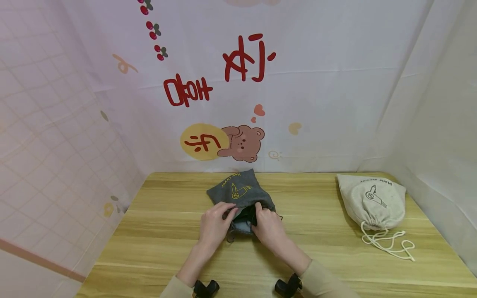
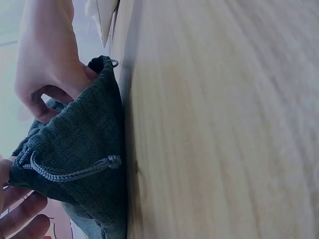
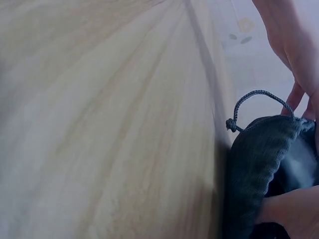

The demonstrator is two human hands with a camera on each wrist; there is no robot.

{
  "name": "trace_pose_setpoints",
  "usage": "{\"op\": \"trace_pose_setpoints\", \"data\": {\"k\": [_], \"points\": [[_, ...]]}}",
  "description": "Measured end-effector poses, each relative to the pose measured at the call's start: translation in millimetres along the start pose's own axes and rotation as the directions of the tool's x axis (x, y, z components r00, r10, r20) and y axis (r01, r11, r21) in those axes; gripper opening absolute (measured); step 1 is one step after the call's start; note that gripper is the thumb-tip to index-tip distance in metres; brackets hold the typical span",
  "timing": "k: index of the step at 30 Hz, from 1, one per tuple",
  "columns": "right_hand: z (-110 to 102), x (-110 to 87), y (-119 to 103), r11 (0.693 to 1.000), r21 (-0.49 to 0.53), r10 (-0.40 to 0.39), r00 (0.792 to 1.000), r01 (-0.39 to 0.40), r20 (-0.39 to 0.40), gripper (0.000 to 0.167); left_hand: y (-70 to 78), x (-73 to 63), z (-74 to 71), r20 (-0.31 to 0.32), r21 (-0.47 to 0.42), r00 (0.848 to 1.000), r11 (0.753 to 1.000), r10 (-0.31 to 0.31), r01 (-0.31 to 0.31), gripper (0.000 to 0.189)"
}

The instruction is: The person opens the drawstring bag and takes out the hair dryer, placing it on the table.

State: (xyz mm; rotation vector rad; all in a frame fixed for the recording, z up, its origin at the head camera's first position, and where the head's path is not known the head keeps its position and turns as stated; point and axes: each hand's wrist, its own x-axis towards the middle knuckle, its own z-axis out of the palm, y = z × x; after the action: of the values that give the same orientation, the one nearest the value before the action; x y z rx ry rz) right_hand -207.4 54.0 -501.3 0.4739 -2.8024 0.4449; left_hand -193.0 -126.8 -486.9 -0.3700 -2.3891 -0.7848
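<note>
A dark grey drawstring bag [image 1: 238,192] with a yellow hair dryer print lies on the table, its mouth open towards me. At the left of the mouth, my left hand [image 1: 216,221] pinches the rim between thumb and fingers. My right hand [image 1: 269,225] holds the right side of the rim, some of its fingers hidden inside the mouth. Something dark [image 1: 246,215] shows within the opening, its kind hidden in shadow. A knotted grey drawstring [image 2: 75,174] hangs from the bag's edge in the left wrist view; another cord loop [image 3: 259,94] stands out in the right wrist view.
Towards the right of the wooden table [image 1: 156,244] lies a full, cinched off-white drawstring bag [image 1: 376,203], also printed with a hair dryer. Its white cords [image 1: 391,246] trail towards the front. A printed cloth backdrop [image 1: 316,91] rises behind the table.
</note>
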Motion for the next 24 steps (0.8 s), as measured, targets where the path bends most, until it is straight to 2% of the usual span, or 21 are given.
{"op": "trace_pose_setpoints", "data": {"k": [4,8,16,20,24], "points": [[2,-0.4,5,1.0,0.023,0.015,0.998,-0.014,-0.056,0.045,0.4,0.3,4.2,-0.011,0.025,1.0,1.0,0.019,-0.018,0.009],[-1,-3.3,10,0.998,0.056,0.03,0.995,-0.025,-0.092,0.048,1.7,1.5,7.6,-0.021,0.032,1.0,0.999,0.006,-0.006,0.009],[-17,-24.7,8,0.994,0.107,-0.018,0.985,0.037,-0.171,0.044,-2.6,5.9,8.7,-0.05,0.045,0.998,0.998,-0.039,0.041,0.008],[-21,-37.1,8,0.995,0.096,-0.022,0.99,0.036,-0.142,0.043,-5.3,7.2,5.6,-0.07,0.059,0.997,0.998,-0.029,0.034,0.009],[-22,-43.4,9,0.998,0.058,-0.004,0.998,0.008,-0.07,0.043,-5.2,5.1,4.1,-0.039,0.06,0.999,0.998,0.018,-0.016,0.01]]}}
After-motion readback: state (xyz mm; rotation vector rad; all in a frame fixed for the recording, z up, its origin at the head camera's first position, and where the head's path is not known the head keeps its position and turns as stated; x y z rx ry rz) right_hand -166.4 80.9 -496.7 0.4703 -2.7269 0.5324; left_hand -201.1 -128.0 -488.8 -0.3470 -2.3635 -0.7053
